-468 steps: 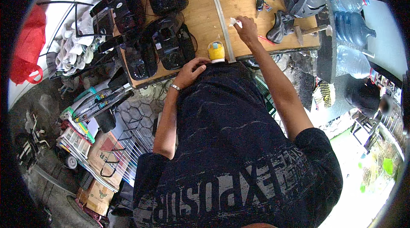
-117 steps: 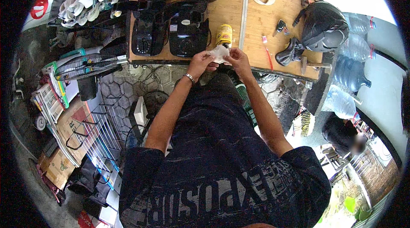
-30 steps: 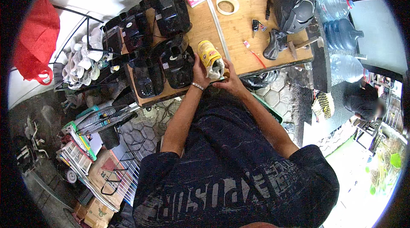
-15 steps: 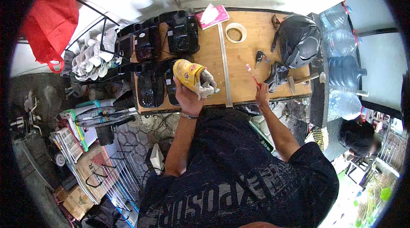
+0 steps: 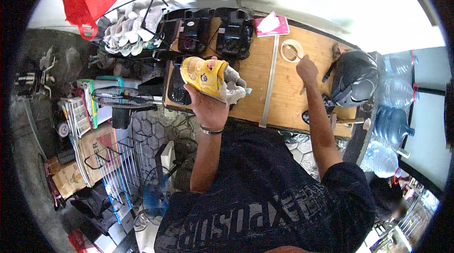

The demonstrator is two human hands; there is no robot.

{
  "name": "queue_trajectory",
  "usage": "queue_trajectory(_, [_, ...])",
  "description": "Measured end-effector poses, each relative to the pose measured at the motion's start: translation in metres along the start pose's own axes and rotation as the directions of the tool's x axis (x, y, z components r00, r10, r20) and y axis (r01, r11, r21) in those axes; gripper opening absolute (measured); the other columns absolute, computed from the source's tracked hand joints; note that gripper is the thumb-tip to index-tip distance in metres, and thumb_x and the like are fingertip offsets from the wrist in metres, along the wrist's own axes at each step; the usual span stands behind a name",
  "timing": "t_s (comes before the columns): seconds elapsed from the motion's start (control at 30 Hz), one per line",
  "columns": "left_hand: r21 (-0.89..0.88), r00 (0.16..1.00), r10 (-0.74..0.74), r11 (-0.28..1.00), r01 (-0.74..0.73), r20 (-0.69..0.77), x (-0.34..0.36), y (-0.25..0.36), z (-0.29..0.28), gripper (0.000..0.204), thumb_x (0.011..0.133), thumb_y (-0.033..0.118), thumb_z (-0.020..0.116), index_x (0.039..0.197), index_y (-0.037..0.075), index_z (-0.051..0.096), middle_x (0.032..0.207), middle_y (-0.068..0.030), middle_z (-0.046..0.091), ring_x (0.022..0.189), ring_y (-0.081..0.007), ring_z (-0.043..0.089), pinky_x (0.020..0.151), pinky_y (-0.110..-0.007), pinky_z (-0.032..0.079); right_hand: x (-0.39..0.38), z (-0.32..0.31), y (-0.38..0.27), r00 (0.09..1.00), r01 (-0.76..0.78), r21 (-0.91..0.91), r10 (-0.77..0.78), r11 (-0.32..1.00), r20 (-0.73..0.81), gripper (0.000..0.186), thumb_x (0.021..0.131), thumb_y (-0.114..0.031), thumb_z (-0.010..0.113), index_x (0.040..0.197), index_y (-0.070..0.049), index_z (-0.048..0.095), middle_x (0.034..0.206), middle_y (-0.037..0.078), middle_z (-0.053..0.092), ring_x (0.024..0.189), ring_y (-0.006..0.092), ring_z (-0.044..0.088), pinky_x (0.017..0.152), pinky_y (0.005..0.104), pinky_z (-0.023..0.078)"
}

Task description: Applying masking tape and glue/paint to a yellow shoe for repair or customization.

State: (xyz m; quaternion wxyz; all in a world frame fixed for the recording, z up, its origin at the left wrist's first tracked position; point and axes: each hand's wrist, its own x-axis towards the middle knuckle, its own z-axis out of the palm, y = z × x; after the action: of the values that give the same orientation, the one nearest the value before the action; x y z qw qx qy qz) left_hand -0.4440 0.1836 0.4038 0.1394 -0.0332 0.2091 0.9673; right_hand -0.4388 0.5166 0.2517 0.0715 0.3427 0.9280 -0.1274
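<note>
A small yellow shoe (image 5: 202, 73) with a grey-white lining rests in my left hand (image 5: 210, 110), over the left part of the wooden table (image 5: 253, 94). My fingers wrap round it from below, and its opening points right. My right hand (image 5: 308, 70) pinches a thin red-handled brush (image 5: 294, 53) that looks like a toothbrush. The brush end reaches into a round cream bowl (image 5: 283, 57) near the table's far side. Its bristles are too small to make out.
Black machines (image 5: 235, 35) crowd the table's left. A pink tissue pack (image 5: 279, 26) lies at the back. On the right are a dark backpack (image 5: 357, 78), a hammer (image 5: 347, 121) and water jugs (image 5: 395, 123). A fan (image 5: 120, 97) stands left.
My right hand has moved away from me with the brush, from the near table edge to the bowl. The yellow shoe stays in my left hand, and the whole view has shifted.
</note>
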Motion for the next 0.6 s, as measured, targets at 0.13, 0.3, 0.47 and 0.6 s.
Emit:
queue_trajectory(0.13, [-0.088, 0.999, -0.041, 0.995, 0.038, -0.031, 0.001, 0.015, 0.006, 0.083, 0.088, 0.065, 0.045, 0.145, 0.007, 0.029, 0.139, -0.0197, 0.044, 0.117, -0.0392, 0.052, 0.096, -0.054, 0.045, -0.074, -0.075, -0.047, 0.925, 0.363, 0.416, -0.267, 0.834, -0.271, 0.018, 0.097, -0.019, 0.046, 0.104, -0.003, 0.051, 0.083, 0.022, 0.064, 0.074, 0.0392, 0.064, 0.065, 0.0466, 0.049])
queue_trajectory(0.3, [-0.288, 0.999, 0.035, 0.957, -0.024, 0.031, 0.007, 0.033, 0.017, 0.075, 0.09, 0.062, 0.044, 0.143, 0.01, 0.031, 0.135, -0.015, 0.048, 0.121, -0.0369, 0.05, 0.1, -0.053, 0.041, -0.164, -0.147, -0.102, 0.758, 0.631, 0.586, -0.563, 0.508, -0.328, 0.012, 0.094, -0.016, 0.054, 0.096, -0.005, 0.057, 0.083, 0.014, 0.059, 0.073, 0.0287, 0.062, 0.065, 0.037, 0.049])
queue_trajectory(0.47, [-0.056, 0.996, 0.002, 0.998, 0.003, 0.088, 0.018, 0.057, 0.022, 0.073, 0.092, 0.062, 0.038, 0.145, 0.013, 0.028, 0.142, -0.0102, 0.042, 0.131, -0.0316, 0.042, 0.107, -0.054, 0.033, -0.179, -0.153, -0.141, 0.581, 0.814, 0.279, -0.717, 0.509, -0.385, 0.015, 0.09, -0.021, 0.061, 0.094, -0.006, 0.058, 0.077, 0.01, 0.054, 0.068, 0.0291, 0.057, 0.062, 0.0389, 0.046])
queue_trajectory(0.6, [-0.201, 0.948, -0.061, 0.971, 0.129, 0.313, 0.019, 0.085, 0.022, 0.074, 0.092, 0.063, 0.037, 0.143, 0.01, 0.032, 0.134, -0.0167, 0.048, 0.12, -0.0366, 0.051, 0.101, -0.054, 0.04, -0.189, -0.152, -0.151, 0.541, 0.836, 0.152, -0.747, 0.527, -0.387, 0.016, 0.084, -0.022, 0.065, 0.092, -0.01, 0.06, 0.077, 0.007, 0.052, 0.072, 0.0274, 0.057, 0.064, 0.0385, 0.047])
